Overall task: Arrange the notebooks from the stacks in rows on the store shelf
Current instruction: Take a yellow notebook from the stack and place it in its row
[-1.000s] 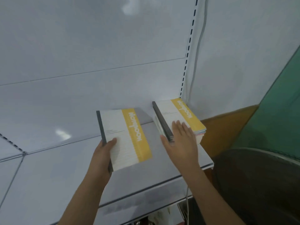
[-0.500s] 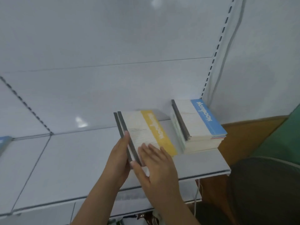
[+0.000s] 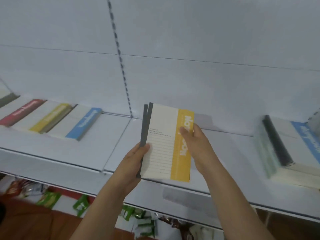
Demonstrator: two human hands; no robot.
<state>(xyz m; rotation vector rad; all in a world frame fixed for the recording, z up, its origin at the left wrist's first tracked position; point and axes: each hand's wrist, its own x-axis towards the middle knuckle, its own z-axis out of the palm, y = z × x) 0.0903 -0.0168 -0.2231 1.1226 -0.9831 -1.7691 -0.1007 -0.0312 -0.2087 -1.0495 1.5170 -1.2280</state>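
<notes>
Two yellow-striped notebooks (image 3: pixel 164 144) with dark spines are held together above the white store shelf (image 3: pixel 52 153). My left hand (image 3: pixel 135 161) grips their spine edge at the lower left, thumb on the top cover. My right hand (image 3: pixel 195 146) holds the yellow right edge, thumb on the cover. A stack of notebooks with a blue-striped one on top (image 3: pixel 287 148) stands on the shelf at the right. At the left, a row lies on the shelf: a red-striped notebook (image 3: pixel 20 111), a yellow-striped notebook (image 3: pixel 52 118) and a blue-striped notebook (image 3: pixel 83 122).
A perforated upright (image 3: pixel 119 54) runs down the white back panel to the shelf seam. Green and red packets (image 3: pixel 50 200) lie on the level below the shelf's front edge. Bare shelf lies between the left row and the held notebooks.
The view has swung left, bringing the left row into sight. My right hand moved from the front of the notebooks to their yellow right edge, and both notebooks are raised above the shelf.
</notes>
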